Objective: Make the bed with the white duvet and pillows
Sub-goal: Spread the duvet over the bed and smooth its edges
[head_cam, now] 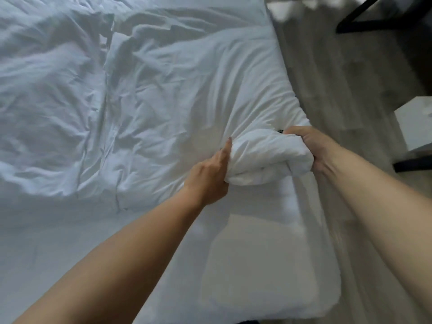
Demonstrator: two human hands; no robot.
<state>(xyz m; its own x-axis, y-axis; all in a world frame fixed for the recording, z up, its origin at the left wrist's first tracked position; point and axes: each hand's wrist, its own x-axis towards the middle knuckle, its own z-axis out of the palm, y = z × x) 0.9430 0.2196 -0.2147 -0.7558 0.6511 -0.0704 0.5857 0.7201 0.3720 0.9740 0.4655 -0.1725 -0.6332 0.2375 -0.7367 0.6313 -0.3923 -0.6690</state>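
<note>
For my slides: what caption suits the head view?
Both hands, left hand and right hand, grip a bunched duvet corner.

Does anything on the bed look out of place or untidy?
Yes. The duvet lies crumpled, and both the left hand and right hand grip its bunched corner near the bed's edge.

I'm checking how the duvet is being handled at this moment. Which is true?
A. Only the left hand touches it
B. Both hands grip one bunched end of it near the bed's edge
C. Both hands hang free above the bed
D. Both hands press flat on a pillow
B: the left hand and the right hand each hold a side of the bunched end of the white duvet beside the bed's edge.
</note>
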